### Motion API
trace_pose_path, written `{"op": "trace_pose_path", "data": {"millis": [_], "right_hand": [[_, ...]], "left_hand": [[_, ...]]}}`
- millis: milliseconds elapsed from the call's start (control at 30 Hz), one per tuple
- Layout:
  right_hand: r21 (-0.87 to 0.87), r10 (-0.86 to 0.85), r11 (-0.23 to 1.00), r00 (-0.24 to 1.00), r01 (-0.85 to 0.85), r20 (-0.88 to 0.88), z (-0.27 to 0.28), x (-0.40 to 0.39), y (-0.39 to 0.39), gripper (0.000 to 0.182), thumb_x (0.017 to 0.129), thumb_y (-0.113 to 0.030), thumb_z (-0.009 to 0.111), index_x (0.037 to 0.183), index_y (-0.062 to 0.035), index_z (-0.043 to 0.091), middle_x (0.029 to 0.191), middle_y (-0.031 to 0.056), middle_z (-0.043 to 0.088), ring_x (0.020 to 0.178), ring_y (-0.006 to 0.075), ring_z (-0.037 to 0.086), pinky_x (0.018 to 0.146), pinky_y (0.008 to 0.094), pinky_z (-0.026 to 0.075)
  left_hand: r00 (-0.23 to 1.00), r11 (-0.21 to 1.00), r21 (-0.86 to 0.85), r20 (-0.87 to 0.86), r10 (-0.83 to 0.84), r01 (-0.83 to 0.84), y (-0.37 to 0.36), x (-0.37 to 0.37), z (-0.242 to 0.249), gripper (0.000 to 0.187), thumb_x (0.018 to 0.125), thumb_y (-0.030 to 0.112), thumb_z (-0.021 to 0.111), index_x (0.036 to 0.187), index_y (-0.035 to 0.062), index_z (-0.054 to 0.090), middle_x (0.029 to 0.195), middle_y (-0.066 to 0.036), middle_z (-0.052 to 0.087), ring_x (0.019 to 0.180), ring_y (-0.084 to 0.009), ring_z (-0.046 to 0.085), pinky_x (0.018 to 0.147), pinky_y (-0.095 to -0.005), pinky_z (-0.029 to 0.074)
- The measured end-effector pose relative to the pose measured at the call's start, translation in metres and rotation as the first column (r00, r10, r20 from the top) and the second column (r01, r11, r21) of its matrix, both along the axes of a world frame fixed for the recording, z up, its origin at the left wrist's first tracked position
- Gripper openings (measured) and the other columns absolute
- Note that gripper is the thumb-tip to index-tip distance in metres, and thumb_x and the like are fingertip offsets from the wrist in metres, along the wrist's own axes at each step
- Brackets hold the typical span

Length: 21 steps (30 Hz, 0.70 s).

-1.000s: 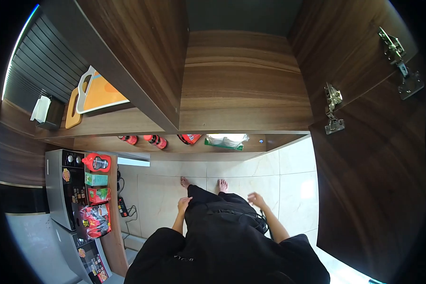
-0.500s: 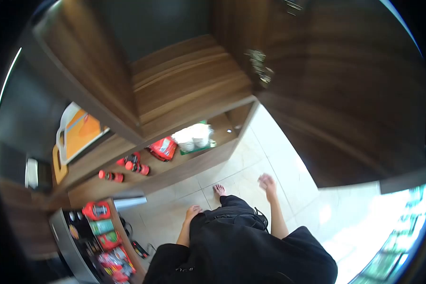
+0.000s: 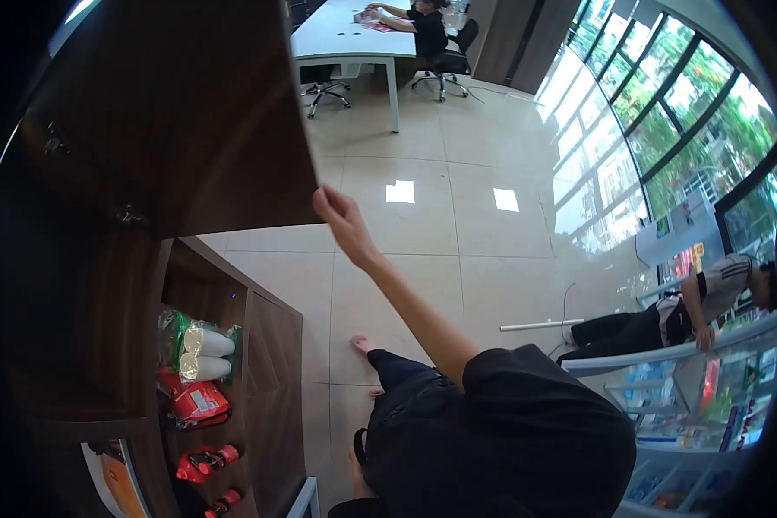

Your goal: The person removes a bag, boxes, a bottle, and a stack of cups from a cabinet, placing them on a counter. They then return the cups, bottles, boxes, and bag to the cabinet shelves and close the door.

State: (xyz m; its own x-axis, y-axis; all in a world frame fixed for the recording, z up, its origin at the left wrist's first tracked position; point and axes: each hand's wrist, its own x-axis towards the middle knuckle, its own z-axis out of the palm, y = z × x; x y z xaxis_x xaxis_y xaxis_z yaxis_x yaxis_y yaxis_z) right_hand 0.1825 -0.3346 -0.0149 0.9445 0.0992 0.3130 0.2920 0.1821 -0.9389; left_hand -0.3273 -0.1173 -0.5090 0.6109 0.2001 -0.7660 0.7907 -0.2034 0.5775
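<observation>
My right hand (image 3: 344,223) is closed on the free lower corner of a dark brown cabinet door (image 3: 207,129), which stands open. My left arm hangs low beside my body; only a sliver of skin shows and the fingers are hidden. Below the door, the open cabinet shelf (image 3: 233,298) holds clear-green wrapped white cups (image 3: 205,352), a red packet (image 3: 197,404) and red bottles (image 3: 207,464). An orange-and-white board (image 3: 116,479) leans in a compartment at the lower left.
Pale tiled floor (image 3: 397,293) spreads around my feet. A person (image 3: 430,30) sits at a white table (image 3: 354,39) with wheeled chairs. At right, another person (image 3: 708,302) bends beside a glass-topped display case (image 3: 691,414). A white pole (image 3: 535,326) lies on the floor.
My view has swung to the right. My right hand, free in the air before, now grips the door's edge. My left hand has dropped mostly out of sight.
</observation>
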Motion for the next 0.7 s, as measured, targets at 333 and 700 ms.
{"op": "trace_pose_path", "data": {"millis": [333, 700], "right_hand": [[-0.122, 0.021, 0.993, 0.975, 0.007, 0.220, 0.013, -0.128, 0.038, 0.045, 0.087, -0.012, 0.076, 0.130, -0.0065, 0.064, 0.111, 0.0156, 0.073, 0.089, 0.0144, 0.070, 0.084, 0.0307, 0.054], [-0.201, 0.211, 0.972, 0.821, -0.120, 0.530, 0.013, -0.169, 0.110, 0.051, 0.073, -0.007, 0.084, 0.122, -0.0035, 0.069, 0.132, 0.0179, 0.063, 0.122, 0.0320, 0.062, 0.101, 0.0393, 0.050]], "left_hand": [[0.990, 0.990, 0.013, -0.008, 0.140, -0.140, 0.009, 0.004, -0.001, 0.038, 0.093, 0.023, 0.065, 0.122, -0.0001, 0.057, 0.102, -0.013, 0.073, 0.085, -0.0209, 0.072, 0.074, -0.0333, 0.056], [0.819, 0.833, -0.154, 0.157, 0.552, -0.531, -0.064, 0.043, 0.074, 0.032, 0.098, 0.017, 0.058, 0.124, -0.0009, 0.059, 0.107, -0.015, 0.072, 0.089, -0.0217, 0.071, 0.078, -0.0315, 0.057]]}}
